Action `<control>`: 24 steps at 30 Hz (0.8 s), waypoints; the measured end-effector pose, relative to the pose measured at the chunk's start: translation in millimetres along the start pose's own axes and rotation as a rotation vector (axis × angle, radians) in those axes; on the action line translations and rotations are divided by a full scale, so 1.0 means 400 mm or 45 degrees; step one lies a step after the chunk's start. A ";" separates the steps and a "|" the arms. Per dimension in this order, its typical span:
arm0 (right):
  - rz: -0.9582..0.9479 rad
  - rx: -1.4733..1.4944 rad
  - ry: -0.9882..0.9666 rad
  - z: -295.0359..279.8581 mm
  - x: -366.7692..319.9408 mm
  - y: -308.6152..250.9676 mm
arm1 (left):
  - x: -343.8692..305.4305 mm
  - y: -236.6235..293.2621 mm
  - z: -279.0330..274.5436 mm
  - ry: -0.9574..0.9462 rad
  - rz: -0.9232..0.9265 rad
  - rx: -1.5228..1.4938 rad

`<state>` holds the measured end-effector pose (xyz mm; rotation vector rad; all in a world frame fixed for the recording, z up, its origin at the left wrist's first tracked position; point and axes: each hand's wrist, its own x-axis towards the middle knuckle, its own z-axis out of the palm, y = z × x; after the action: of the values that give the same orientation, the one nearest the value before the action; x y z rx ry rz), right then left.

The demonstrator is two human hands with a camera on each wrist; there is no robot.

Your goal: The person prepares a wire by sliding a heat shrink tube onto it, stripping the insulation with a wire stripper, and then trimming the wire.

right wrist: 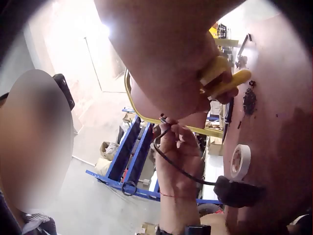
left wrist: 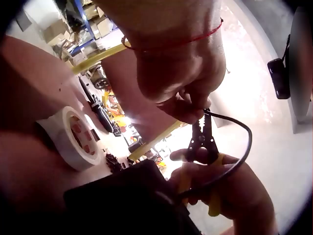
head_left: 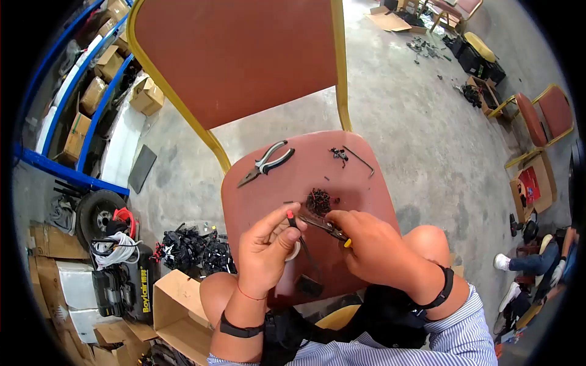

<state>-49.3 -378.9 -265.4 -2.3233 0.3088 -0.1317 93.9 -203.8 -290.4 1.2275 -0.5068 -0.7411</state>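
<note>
My left hand [head_left: 265, 247] pinches the end of a black cable [left wrist: 249, 134], which shows a red tip [head_left: 290, 215] in the head view. The cable loops down to a black box [right wrist: 237, 192] near the seat's front edge. In my right hand [head_left: 372, 247] is a wire stripper [left wrist: 203, 142] with yellow handles [right wrist: 227, 85], gripped with the fingers round them. Its jaws are at the cable end, by the left fingertips; whether they touch the wire I cannot tell. A roll of white tape [right wrist: 240, 161] lies beside the box, partly behind my left hand in the head view.
On the red chair seat [head_left: 256, 201] are pliers [head_left: 266, 163], a hex key [head_left: 360, 160], small black parts [head_left: 339, 157] and a pile of black and red bits [head_left: 319, 201]. An open carton [head_left: 183, 311] and a heap of black parts [head_left: 195, 250] stand at the left.
</note>
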 end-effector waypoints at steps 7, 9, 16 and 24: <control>-0.158 -0.334 0.231 0.013 0.001 -0.014 | 0.003 0.015 0.016 0.112 0.351 0.524; -0.176 -0.376 0.253 0.017 -0.004 -0.016 | -0.003 0.016 0.016 0.123 0.381 0.559; -0.131 -0.308 0.227 0.018 -0.003 -0.022 | -0.001 0.019 0.015 0.147 0.438 0.620; -0.066 -0.105 0.105 0.017 -0.007 -0.035 | 0.008 0.021 0.014 0.161 0.550 0.804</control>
<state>-48.1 -364.3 -260.1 -2.4130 0.3002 -0.2447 94.1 -208.3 -280.8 1.6573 -0.9063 -0.1241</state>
